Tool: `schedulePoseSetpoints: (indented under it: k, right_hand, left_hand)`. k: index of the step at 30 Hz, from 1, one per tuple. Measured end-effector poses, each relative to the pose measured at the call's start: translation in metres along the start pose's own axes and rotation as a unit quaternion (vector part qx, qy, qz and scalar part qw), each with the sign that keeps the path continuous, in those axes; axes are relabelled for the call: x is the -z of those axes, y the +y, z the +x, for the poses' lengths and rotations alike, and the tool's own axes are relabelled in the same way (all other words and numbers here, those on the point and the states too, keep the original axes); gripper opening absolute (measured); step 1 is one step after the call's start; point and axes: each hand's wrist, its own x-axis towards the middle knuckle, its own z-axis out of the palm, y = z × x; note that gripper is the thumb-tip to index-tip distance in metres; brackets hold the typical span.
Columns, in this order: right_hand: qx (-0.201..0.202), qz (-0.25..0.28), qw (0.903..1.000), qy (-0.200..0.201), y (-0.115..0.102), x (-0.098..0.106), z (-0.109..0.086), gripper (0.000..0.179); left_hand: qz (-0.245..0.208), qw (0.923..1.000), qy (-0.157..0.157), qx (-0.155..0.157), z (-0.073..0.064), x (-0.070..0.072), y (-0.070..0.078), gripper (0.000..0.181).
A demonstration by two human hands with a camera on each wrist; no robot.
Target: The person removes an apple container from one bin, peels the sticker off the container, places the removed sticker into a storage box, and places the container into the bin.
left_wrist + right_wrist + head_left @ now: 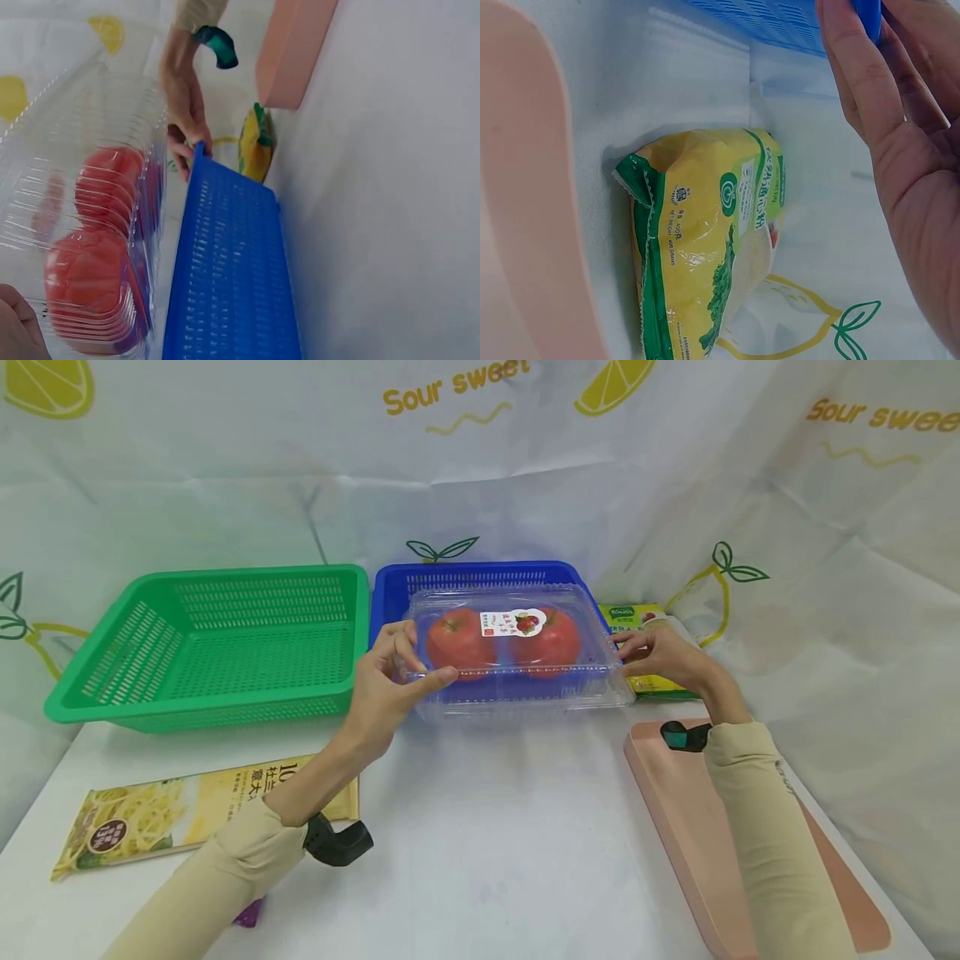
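My left hand (385, 686) grips the left end of a clear plastic box (525, 697), its thumb along the front edge. Inside the box lie two red tomatoes (461, 642), under a lid bearing a white label (512, 624). The box is over a blue basket (382, 585), hiding much of it; the left wrist view shows a gap between the box and the basket wall (232, 262). At the basket's right corner, my right hand (663, 653) pinches the blue rim, seen up close in the right wrist view (868, 19).
A green basket (82, 689) stands at left. A yellow-green Knorr bag (705, 240) lies by the right hand. Nearer are a pasta packet (172, 810) at left, a purple item (249, 913) partly under the left sleeve, and a pink tray (675, 802) under the right forearm.
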Motion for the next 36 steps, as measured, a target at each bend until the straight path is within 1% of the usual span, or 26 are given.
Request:
schedulePoseSetpoints:
  k: [5, 8, 11, 14, 20, 24, 27, 30, 33, 36]
  right_hand:
    - [0.018, 0.004, 0.9998, 0.001, 0.001, 0.000, 0.001, 0.010]
    - [0.022, 0.014, 0.9997, -0.002, 0.001, 0.001, 0.001, 0.009]
    - [0.025, 0.021, 0.9995, -0.001, 0.001, 0.001, 0.002, 0.008]
    - [0.027, 0.017, 0.9995, 0.001, 0.001, 0.001, 0.002, 0.008]
    - [0.019, -0.004, 0.9998, 0.004, -0.001, 0.001, 0.003, 0.011]
    - [0.010, -0.004, 0.9999, 0.000, -0.001, 0.001, 0.004, 0.016]
    - [0.013, 0.000, 0.9999, -0.010, 0.000, 0.001, 0.004, 0.016]
    - [0.020, -0.009, 0.9996, -0.015, 0.000, 0.000, 0.002, 0.017]
    - [0.018, -0.012, 0.9997, -0.012, -0.002, -0.001, 0.002, 0.018]
    - [0.010, -0.004, 0.9999, -0.006, -0.002, -0.003, 0.003, 0.019]
  left_hand:
    - [0.010, 0.9999, -0.009, 0.000, -0.014, -0.005, 0.005, 0.027]
    - [0.002, 0.9999, -0.016, -0.005, -0.023, -0.008, 0.005, 0.029]
    - [-0.013, 0.9995, -0.028, -0.011, -0.031, -0.011, 0.004, 0.035]
    - [-0.020, 0.9990, -0.035, -0.017, -0.039, -0.013, 0.003, 0.041]
    - [-0.027, 0.9985, -0.044, -0.017, -0.057, -0.020, 0.004, 0.033]
    - [-0.042, 0.9975, -0.052, -0.020, -0.069, -0.024, 0.002, 0.034]
    - [-0.049, 0.9968, -0.056, -0.030, -0.076, -0.027, -0.001, 0.034]
    - [-0.044, 0.9968, -0.057, -0.034, -0.083, -0.028, -0.005, 0.033]
    - [-0.042, 0.9970, -0.060, -0.028, -0.089, -0.028, -0.009, 0.033]
    - [-0.034, 0.9973, -0.059, -0.026, -0.095, -0.028, -0.014, 0.034]
